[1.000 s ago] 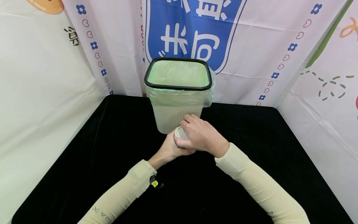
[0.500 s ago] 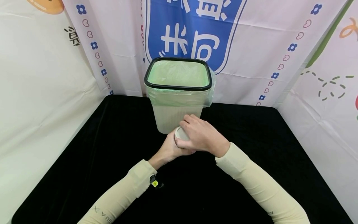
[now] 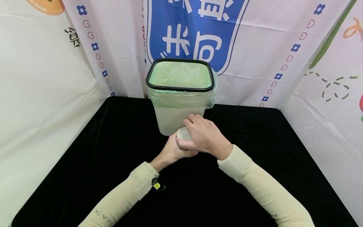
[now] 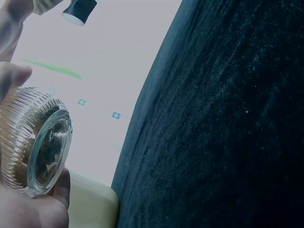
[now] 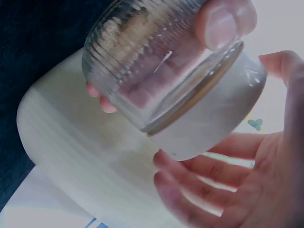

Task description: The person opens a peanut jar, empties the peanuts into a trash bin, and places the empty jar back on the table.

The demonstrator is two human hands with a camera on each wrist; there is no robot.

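A ribbed clear glass jar [image 5: 137, 52] with a white lid [image 5: 213, 114] is held tilted in front of the bin. Some pale brown stuff lies toward its base, seen through the glass. My left hand [image 3: 172, 149] grips the jar's body, its fingers wrapped round the glass. Over the lid is my right hand [image 3: 206, 136], thumb on one side and fingertips on the other. In the left wrist view the round glass base [image 4: 50, 153] faces the camera. The right hand's fingers [image 5: 213, 166] touch the lid's edge in the right wrist view.
Right behind the hands stands a pale bin [image 3: 167, 119] with a black rim [image 3: 181, 89] and a green plastic liner [image 3: 181, 74]. A black cloth [image 3: 113, 151] covers the table. Printed white curtains [image 3: 266, 47] close off the back and both sides.
Both hands stay nearly in place round the jar and lid. The right hand has shifted slightly, its knuckles a little farther forward over the lid.
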